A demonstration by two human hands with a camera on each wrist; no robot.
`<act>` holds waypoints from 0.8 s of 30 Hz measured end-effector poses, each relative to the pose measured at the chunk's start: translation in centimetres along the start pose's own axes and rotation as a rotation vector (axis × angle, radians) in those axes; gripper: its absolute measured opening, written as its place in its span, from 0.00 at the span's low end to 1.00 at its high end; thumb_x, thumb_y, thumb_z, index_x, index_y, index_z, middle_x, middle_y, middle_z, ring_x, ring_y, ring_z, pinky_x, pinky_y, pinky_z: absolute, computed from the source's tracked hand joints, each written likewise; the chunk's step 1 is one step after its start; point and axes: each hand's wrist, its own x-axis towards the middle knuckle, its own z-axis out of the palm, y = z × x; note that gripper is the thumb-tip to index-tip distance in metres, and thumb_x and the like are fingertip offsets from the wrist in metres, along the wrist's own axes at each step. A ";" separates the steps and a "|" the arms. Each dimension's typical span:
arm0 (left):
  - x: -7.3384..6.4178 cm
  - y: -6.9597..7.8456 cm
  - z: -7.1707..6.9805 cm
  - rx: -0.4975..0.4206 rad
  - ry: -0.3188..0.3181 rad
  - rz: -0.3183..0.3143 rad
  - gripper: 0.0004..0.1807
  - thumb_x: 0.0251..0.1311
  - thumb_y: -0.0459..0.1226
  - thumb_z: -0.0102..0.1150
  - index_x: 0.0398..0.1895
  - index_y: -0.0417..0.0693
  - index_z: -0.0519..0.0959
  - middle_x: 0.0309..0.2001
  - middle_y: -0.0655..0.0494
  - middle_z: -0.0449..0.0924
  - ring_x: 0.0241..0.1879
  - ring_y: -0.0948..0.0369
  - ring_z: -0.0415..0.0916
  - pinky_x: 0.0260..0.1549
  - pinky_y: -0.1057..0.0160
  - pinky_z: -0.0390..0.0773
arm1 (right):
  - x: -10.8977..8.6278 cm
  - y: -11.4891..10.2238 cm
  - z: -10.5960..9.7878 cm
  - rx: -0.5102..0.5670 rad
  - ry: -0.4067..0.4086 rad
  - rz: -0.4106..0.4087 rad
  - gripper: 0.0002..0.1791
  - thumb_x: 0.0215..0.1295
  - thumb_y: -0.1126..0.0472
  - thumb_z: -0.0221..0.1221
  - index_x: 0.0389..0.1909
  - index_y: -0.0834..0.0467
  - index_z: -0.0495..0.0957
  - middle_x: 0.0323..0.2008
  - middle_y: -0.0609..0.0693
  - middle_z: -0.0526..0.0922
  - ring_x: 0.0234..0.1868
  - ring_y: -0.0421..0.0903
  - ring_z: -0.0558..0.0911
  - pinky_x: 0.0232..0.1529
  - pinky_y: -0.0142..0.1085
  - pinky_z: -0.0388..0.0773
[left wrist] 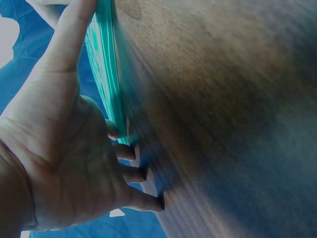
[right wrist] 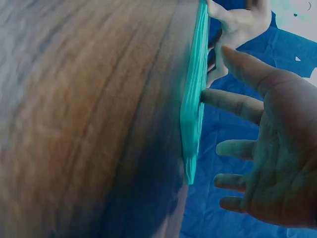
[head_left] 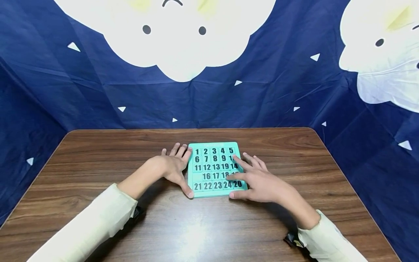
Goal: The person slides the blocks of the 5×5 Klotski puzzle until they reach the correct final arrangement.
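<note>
A turquoise number slide puzzle (head_left: 209,194) lies flat, with black-numbered tiles in rows and a vacant slot at the left of the fourth row. The top row reads 1 to 5; a 19 tile sits between 13 and 14. My left hand (head_left: 171,167) rests at the puzzle's left side, fingers spread and thumb by the lower left corner. In the left wrist view its fingertips (left wrist: 159,202) come down on the wood. My right hand (head_left: 265,183) reaches over the right side, index fingertip at the 18 tile, thumb near the bottom edge, other fingers extended and partly covering right-column tiles.
The puzzle is on a brown wood-grain table (head_left: 98,153). Behind and beside it hangs a dark blue cloth (head_left: 157,98) printed with white clouds and small triangles. A bright glare spot lies on the wood in front of the puzzle.
</note>
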 end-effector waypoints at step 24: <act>0.2 -0.1 0.0 -0.004 -0.014 -0.002 0.99 0.35 0.82 0.81 0.95 0.46 0.27 0.94 0.36 0.22 0.93 0.37 0.18 0.86 0.21 0.34 | 1.0 2.0 -1.6 -0.036 0.038 0.089 0.32 0.75 0.31 0.68 0.73 0.42 0.87 0.91 0.64 0.55 0.91 0.78 0.47 0.84 0.81 0.43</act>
